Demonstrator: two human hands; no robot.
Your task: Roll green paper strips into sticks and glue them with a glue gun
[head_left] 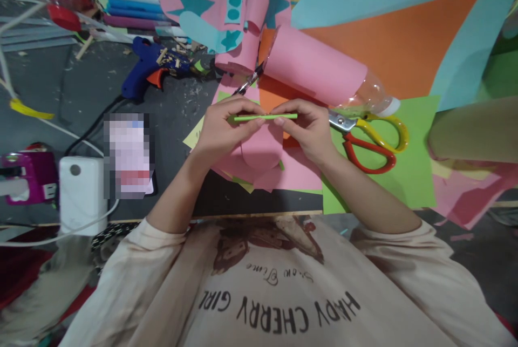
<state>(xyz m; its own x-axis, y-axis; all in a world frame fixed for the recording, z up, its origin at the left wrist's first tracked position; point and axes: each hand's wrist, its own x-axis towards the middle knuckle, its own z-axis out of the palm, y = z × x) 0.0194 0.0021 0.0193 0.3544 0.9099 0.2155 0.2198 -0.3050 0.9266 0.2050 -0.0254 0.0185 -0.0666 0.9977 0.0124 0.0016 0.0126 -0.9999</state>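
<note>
A narrow green paper strip [266, 117], seen nearly edge-on, is pinched between the thumbs and fingers of both hands. My left hand [226, 126] grips its left part and my right hand [305, 127] its right part, the fingertips almost meeting. Pink paper pieces [263, 150] lie just below the strip. Right of my right hand rest scissors [366, 136] with one yellow and one red handle, their blades partly hidden by the hand. Beyond my hands a clear plastic bottle wrapped in pink paper [318, 66] lies on its side.
To the left lie a blue glue gun [145, 69], a phone [128, 155], a white power bank [83, 193] and a purple plug block [30, 177], with cables between. Orange paper [384, 45] and green paper [416, 174] cover the right. A decorated pink paper model [238, 7] stands behind.
</note>
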